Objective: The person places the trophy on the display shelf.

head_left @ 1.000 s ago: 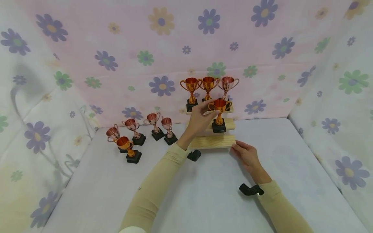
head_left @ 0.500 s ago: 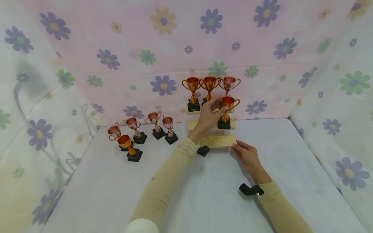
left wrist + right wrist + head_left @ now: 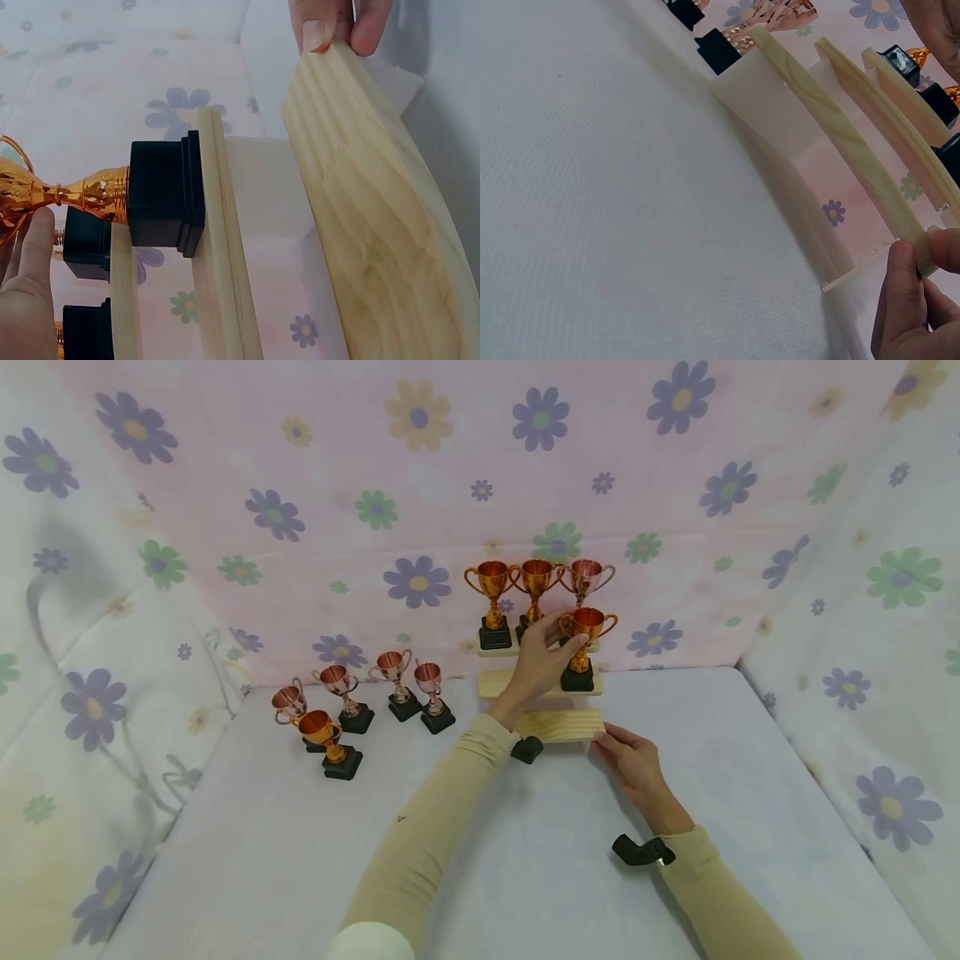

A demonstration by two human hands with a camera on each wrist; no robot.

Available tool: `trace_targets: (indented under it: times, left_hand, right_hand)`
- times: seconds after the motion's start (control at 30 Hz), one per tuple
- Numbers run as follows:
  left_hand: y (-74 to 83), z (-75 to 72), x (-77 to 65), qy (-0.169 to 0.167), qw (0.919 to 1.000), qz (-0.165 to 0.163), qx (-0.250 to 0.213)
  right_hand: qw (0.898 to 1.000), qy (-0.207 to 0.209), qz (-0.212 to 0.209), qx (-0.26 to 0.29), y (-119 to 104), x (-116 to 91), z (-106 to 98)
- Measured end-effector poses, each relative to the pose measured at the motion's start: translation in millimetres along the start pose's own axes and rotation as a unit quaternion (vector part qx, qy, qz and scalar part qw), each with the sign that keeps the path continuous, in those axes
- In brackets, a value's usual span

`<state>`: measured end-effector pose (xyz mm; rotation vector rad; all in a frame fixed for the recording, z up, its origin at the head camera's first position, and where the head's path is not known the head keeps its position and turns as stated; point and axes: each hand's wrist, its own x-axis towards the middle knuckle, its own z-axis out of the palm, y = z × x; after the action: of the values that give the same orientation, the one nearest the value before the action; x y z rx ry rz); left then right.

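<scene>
My left hand (image 3: 538, 662) holds a gold trophy cup (image 3: 589, 624) by its stem and lower bowl. The trophy's black base (image 3: 161, 193) sits upright on the right end of the middle step (image 3: 504, 684) of a wooden three-step display stand. With thumb and fingers, my right hand (image 3: 634, 768) pinches the right end of the stand's lowest step (image 3: 566, 725). Two gold trophies (image 3: 492, 581) and a rose-gold trophy (image 3: 588, 575) stand in a row on the top step; the left hand and held trophy partly hide their bases.
On the white table (image 3: 570, 860) at the left stand several rose-gold trophies (image 3: 392, 670), with one gold trophy (image 3: 318, 727) in front of them. Flowered cloth (image 3: 420, 468) walls the back and sides. White side panels (image 3: 772, 112) support the steps.
The left hand has moved right with the gold trophy, from above the middle of the stand to the middle step's right end. My right hand keeps its pinch on the lowest step.
</scene>
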<state>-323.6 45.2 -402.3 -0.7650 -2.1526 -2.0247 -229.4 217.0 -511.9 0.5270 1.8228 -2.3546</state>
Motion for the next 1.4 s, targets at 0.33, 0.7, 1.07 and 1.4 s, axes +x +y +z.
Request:
trace_targets:
  times: [0.33, 0.7, 1.07, 1.4]
  left_hand:
    - [-5.1, -1.8, -8.0, 0.007, 0.9997, -0.01, -0.02]
    - [-10.0, -22.4, -47.5, 0.074, 0.9966, 0.016, -0.031]
    - [-26.1, -61.1, -130.8, 0.037, 0.9977, 0.039, 0.041]
    - [-16.0, -125.0, -205.0, -0.049, 0.9912, -0.079, 0.095]
  right_hand:
    - [1.0, -0.008, -0.004, 0.004, 0.1, -0.7, -0.9]
    - [1.0, -0.004, -0.013, 0.006, 0.9, 1.3, -1.5]
    - [1.0, 0.004, -0.009, -0.003, 0.8, 0.9, 1.5]
    - [1.0, 0.0, -0.002, -0.004, -0.2, -2.6, 3.4]
